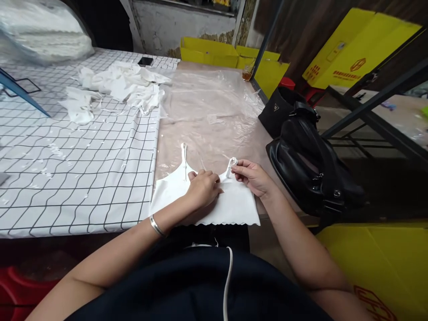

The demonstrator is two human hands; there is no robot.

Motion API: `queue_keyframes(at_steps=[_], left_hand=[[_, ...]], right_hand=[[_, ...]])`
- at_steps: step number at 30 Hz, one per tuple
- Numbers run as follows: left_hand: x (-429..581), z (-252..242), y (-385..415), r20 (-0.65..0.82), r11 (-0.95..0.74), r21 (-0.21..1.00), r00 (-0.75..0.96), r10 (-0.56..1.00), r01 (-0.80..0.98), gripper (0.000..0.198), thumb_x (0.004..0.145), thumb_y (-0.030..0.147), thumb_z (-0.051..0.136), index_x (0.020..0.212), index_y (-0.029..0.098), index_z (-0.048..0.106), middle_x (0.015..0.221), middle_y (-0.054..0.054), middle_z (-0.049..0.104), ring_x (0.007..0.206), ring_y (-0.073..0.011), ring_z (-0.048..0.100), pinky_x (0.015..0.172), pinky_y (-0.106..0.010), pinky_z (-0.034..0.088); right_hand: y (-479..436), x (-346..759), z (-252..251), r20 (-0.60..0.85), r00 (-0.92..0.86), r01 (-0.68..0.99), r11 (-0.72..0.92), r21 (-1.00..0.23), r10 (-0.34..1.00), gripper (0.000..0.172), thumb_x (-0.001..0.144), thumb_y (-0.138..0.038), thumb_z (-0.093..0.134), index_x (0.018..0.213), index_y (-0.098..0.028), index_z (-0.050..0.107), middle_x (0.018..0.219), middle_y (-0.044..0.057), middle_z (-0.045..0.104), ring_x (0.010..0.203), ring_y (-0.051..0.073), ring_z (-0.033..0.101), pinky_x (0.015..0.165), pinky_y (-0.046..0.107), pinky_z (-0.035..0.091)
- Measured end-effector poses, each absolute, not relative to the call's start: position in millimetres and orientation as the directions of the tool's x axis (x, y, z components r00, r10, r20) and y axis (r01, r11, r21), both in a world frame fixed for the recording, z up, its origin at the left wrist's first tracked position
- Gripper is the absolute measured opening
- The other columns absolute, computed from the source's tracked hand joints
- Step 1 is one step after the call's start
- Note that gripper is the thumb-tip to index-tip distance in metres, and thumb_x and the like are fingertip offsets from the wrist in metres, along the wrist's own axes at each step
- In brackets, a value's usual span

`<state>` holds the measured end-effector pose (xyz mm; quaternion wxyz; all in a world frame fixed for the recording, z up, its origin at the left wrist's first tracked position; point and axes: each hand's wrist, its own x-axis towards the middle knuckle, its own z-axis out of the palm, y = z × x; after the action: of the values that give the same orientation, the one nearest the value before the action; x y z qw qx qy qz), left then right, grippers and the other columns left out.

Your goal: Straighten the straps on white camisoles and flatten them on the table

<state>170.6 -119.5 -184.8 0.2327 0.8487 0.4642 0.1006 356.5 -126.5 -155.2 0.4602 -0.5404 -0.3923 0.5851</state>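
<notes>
A white camisole (234, 207) with thin straps and a scalloped hem lies flat at the table's near edge. My left hand (204, 187), fingers curled, rests on the upper middle of the cloth; what its fingers may hold is hidden. At the top right, my right hand (251, 175) pinches the looped right shoulder strap (230, 166) between thumb and fingers. The left strap (184, 156) stretches away from me on the plastic sheet, untouched.
Clear plastic sheeting (207, 96) covers the brown table part. White garments (123, 84) lie heaped on the checked cloth (110, 178), with a phone (146, 61) behind. Black bags (310, 160) stand right, near a metal frame. A glass of amber liquid (247, 75) sits at the far corner.
</notes>
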Motion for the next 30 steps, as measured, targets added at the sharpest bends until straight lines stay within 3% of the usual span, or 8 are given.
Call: queue_keyframes(at_steps=[10, 14, 30], left_hand=[[172.6, -178.7, -117.3, -0.133, -0.262, 0.732, 0.51, 0.85, 0.628, 0.016, 0.082, 0.032, 0.064, 0.077, 0.018, 0.071, 0.087, -0.003, 0.066, 0.102, -0.0274, 0.055, 0.091, -0.045, 0.026], [173.7, -179.5, -119.1, -0.108, -0.265, 0.753, 0.511, 0.853, 0.602, 0.016, 0.081, 0.027, 0.059, 0.073, 0.017, 0.068, 0.083, -0.002, 0.063, 0.099, -0.0251, 0.055, 0.091, -0.044, 0.027], [174.4, -178.3, -117.5, -0.119, -0.208, 0.779, 0.465, 0.877, 0.591, 0.014, 0.079, 0.029, 0.064, 0.076, 0.018, 0.072, 0.077, -0.002, 0.061, 0.092, -0.0248, 0.057, 0.097, -0.047, 0.029]], right_hand=[[-136.5, 348.1, -165.6, -0.255, -0.06, 0.141, -0.245, -0.959, 0.965, 0.035, 0.062, -0.045, 0.081, 0.074, -0.016, 0.065, 0.07, -0.001, 0.063, 0.065, 0.012, 0.054, 0.06, 0.025, 0.041], [-138.6, 348.4, -173.0, -0.247, -0.082, 0.222, -0.224, -0.949, 0.966, 0.034, 0.064, -0.045, 0.079, 0.077, -0.016, 0.066, 0.074, 0.001, 0.064, 0.069, 0.014, 0.055, 0.063, 0.027, 0.042], [-142.3, 348.8, -178.9, -0.223, -0.082, 0.244, -0.197, -0.949, 0.971, 0.032, 0.066, -0.046, 0.077, 0.074, -0.017, 0.065, 0.068, 0.0, 0.06, 0.065, 0.014, 0.052, 0.06, 0.027, 0.041]])
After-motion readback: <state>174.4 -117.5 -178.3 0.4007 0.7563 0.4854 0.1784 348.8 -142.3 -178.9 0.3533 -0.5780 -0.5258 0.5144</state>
